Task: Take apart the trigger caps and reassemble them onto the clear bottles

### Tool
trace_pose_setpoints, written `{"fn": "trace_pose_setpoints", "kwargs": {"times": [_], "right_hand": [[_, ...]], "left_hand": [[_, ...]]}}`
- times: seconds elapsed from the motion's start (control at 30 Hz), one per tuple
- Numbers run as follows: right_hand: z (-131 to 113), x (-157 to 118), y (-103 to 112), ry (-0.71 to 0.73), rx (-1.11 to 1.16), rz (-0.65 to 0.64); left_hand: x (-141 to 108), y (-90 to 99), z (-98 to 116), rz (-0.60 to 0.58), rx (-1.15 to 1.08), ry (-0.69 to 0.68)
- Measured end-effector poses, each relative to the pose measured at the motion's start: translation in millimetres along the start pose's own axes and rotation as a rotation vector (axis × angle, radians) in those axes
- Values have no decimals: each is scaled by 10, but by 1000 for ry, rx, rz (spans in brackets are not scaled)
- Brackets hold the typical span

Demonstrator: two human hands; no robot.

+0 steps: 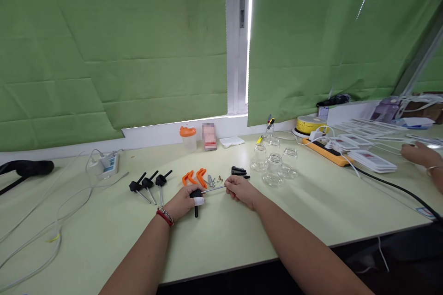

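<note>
My left hand (185, 202), a white wrap on its thumb, is closed around the black head of a crank (196, 209) with a thin metal shaft (213, 189). The shaft points right, and the fingertips of my right hand (240, 190) pinch its far end. Whether a small part is also between those fingers is hidden. Three similar black cranks (162, 180) lie left of my hands. Just beyond my hands are orange curved pieces (201, 177), metal bolts (210, 180) and small brass-coloured bits (220, 179). Black ribbed parts (238, 172) lie behind my right hand.
Several clear glass jars (274, 173) stand to the right. Behind are an orange-lidded cup (188, 139) and a small box (209, 137). An orange power strip (327, 151) and white frames (372, 160) lie farther right, near another person's hand (420, 156). Cables (57, 221) cross the left side.
</note>
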State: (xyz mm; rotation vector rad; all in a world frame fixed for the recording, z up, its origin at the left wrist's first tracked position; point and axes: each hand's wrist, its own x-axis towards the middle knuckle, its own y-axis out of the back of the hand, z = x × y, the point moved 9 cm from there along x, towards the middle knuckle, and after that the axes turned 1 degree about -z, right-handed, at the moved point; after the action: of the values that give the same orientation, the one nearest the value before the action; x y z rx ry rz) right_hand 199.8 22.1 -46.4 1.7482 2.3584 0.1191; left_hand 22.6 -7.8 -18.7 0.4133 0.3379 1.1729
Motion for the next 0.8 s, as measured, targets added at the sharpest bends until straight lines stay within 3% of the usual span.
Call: {"fn": "trace_pose_setpoints", "kwargs": {"times": [0.8], "right_hand": [[1, -5, -16, 31, -1, -52]], "left_hand": [[11, 10, -21, 0, 6, -23]]}}
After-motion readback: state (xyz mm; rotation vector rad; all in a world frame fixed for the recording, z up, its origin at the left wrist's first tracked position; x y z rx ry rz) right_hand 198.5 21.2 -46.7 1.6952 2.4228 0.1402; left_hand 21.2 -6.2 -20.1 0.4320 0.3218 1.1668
